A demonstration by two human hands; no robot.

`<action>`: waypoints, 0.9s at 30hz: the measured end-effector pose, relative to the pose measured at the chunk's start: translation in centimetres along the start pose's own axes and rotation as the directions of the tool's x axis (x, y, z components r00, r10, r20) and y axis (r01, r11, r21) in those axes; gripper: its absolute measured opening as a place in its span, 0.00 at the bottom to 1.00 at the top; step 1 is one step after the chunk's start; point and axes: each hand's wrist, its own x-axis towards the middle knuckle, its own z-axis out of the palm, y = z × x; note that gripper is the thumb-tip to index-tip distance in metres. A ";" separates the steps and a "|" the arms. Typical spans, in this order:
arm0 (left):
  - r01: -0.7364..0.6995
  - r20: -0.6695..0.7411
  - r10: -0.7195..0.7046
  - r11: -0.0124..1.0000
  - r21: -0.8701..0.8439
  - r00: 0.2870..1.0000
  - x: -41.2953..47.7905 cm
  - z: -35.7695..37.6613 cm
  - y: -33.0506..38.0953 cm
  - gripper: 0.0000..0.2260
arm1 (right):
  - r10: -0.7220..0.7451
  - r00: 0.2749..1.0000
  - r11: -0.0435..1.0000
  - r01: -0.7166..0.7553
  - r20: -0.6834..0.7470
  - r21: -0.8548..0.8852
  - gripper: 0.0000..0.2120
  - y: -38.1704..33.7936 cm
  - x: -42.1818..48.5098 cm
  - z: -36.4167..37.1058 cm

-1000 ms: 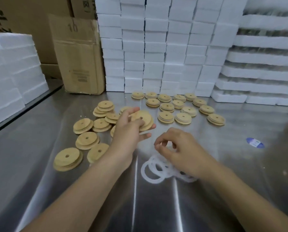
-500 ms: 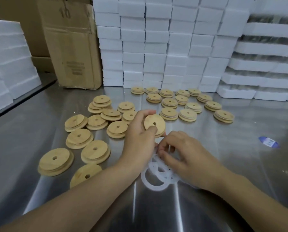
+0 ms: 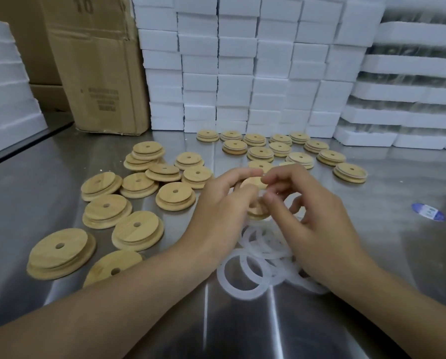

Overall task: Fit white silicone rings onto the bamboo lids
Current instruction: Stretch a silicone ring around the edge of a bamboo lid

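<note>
On the steel table (image 3: 242,330) in front of the person, both hands meet above a heap of silicone rings (image 3: 259,252). The left hand (image 3: 223,203) has its fingers and thumb curled round a bamboo lid (image 3: 254,183), holding it tilted, clear of the table. The right hand (image 3: 317,221) comes in from the other side, its thumb and forefinger pinched together at the lid's near edge, the other fingers loosely bent below. Between those fingertips shows a pale strip that looks like a white silicone ring (image 3: 262,195), though it is blurred and I cannot tell how far it sits on the lid.

The heap lies directly beneath the hands, its rings overlapping, and the nearest ring (image 3: 223,277) lies flat at the front. To the left lie loose bamboo lids (image 3: 61,252), each with a small hole in the middle. Some lie singly, some overlap or sit stacked, and one is partly hidden under the left forearm. Beyond the hands, further bamboo lids (image 3: 350,172) stand in neater rows towards the back right.

A cardboard box (image 3: 100,73) stands at the back left edge of the table. Beside it rise stacks of white foam blocks (image 3: 242,60), and more foam (image 3: 6,86) is piled at the far left. A blue sticker (image 3: 428,212) lies on the steel to the right, well apart from the hands.
</note>
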 end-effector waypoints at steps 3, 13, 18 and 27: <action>-0.104 0.064 0.100 0.993 0.060 0.993 -0.2 0.2 -0.4 0.19 | 0.024 0.998 1.000 -0.025 -0.052 -0.018 0.10 0.0 0.2 -0.2; -0.195 0.024 0.194 0.963 0.185 0.981 0.3 0.0 -1.6 0.16 | 0.079 0.990 0.996 -0.083 -0.121 -0.026 0.07 -0.3 0.5 -0.5; -0.190 0.043 0.185 0.958 0.217 0.982 0.2 0.2 -1.3 0.16 | 0.109 0.987 0.993 -0.115 -0.121 -0.039 0.05 0.0 0.5 -0.5; -0.119 -0.017 0.123 0.983 0.143 0.992 0.1 0.2 -1.2 0.07 | 0.176 0.975 0.984 -0.175 -0.134 0.015 0.06 0.5 0.7 -0.5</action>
